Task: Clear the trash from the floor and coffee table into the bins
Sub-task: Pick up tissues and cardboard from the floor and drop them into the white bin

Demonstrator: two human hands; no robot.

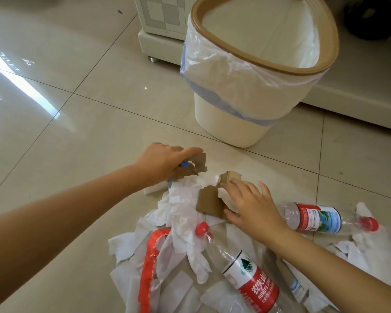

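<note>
Glossy beige floor tiles (81, 136) are reflecting window light, and a cream bin (239, 105) lined with a white bag is standing open beside pale furniture (158, 26). Just in front of it, the left hand (165, 163) is closing its grip on torn cardboard scraps (191, 167), while the right hand (251, 206), fingers spread, is pressing on a cardboard piece (209, 203). Crumpled tissue (185, 213), a torn red wrapper (150, 265) and two bottles (316, 219) (246, 269) are lying scattered on the floor around both hands.

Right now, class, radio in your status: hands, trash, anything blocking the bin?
Left hand shut on cardboard scraps. Right hand open, pressing on cardboard piece. Bin upright, lined, path clear. Bottles, tissue on floor.
</note>
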